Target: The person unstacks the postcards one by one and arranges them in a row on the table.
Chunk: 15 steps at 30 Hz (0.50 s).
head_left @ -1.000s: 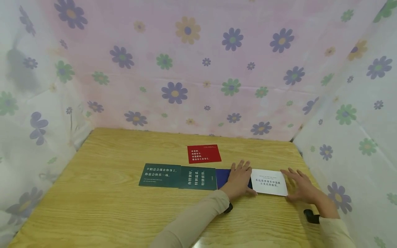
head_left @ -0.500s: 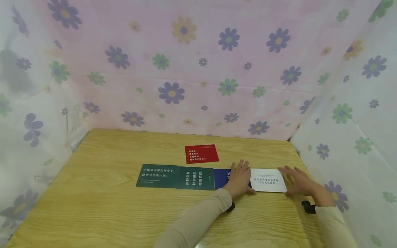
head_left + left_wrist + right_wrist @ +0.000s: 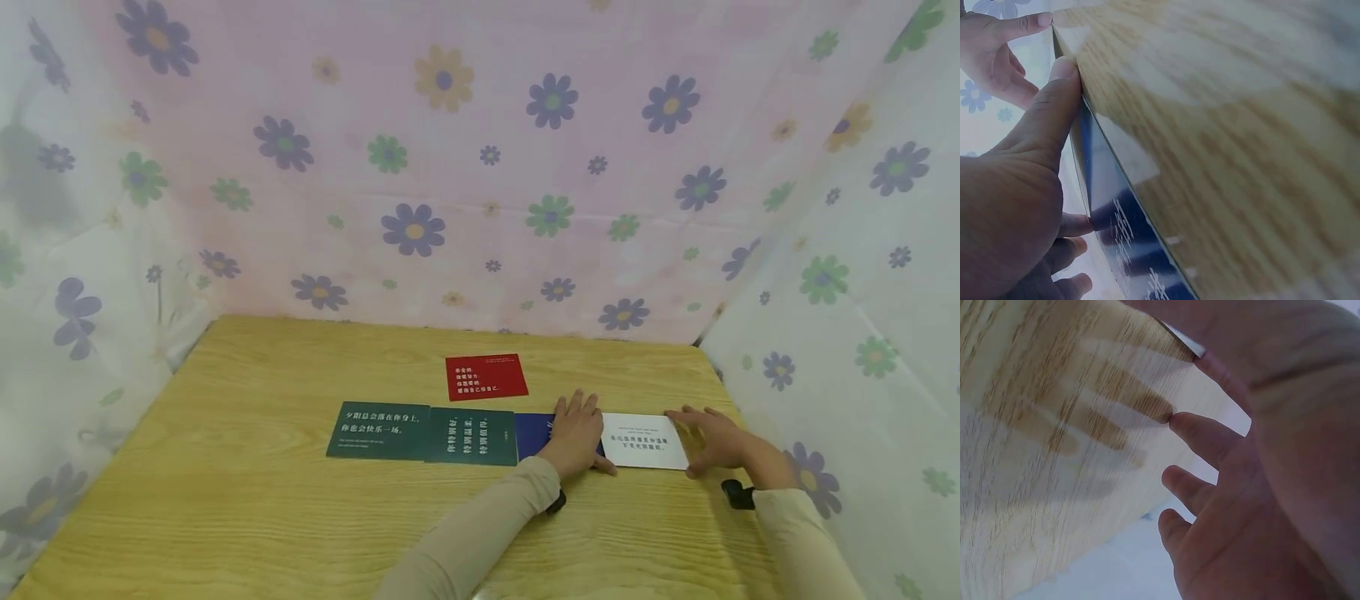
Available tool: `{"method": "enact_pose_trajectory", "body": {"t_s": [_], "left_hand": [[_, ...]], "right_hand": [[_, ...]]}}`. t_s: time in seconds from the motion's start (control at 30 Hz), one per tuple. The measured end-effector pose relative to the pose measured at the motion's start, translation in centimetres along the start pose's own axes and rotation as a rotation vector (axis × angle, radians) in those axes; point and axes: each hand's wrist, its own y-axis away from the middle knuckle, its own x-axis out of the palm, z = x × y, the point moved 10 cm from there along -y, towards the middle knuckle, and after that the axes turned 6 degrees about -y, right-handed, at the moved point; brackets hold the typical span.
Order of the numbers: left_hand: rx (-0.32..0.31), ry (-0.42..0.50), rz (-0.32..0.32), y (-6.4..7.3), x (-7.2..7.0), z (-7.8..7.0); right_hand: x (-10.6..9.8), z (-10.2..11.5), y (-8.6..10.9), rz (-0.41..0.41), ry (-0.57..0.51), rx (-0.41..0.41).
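Observation:
Four small printed cards lie side by side in a row in the head view. My left hand (image 3: pixel 573 437) rests over the blue card (image 3: pixel 531 433), fingers extended and thumb by the near edge of the white card (image 3: pixel 645 446). My right hand (image 3: pixel 720 442) is at the right end of the white card, index finger by its far corner and thumb by its near one. In the left wrist view the blue card (image 3: pixel 1129 231) shows white lettering below the left hand (image 3: pixel 1016 212). The right hand (image 3: pixel 1229 506) has spread fingers, one fingertip at a card edge.
Two dark green cards (image 3: pixel 378 431) continue the row to the left. A red card (image 3: pixel 487 377) lies behind the row. Floral curtains (image 3: pixel 420 167) enclose the wooden table (image 3: pixel 262 500) at the back and sides. A black band (image 3: pixel 738 495) is on the right wrist.
The white card has turned slightly, its right end shifting away from me, so it lines up better with the row. The right hand moved with it; the left hand stays over the blue card.

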Motion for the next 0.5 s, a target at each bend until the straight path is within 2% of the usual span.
{"method": "enact_pose_trajectory", "body": {"t_s": [0.5], "left_hand": [[-0.003, 0.018, 0.023, -0.11, 0.5, -0.29]], "right_hand": [[0.32, -0.75, -0.09, -0.002, -0.026, -0.001]]}}
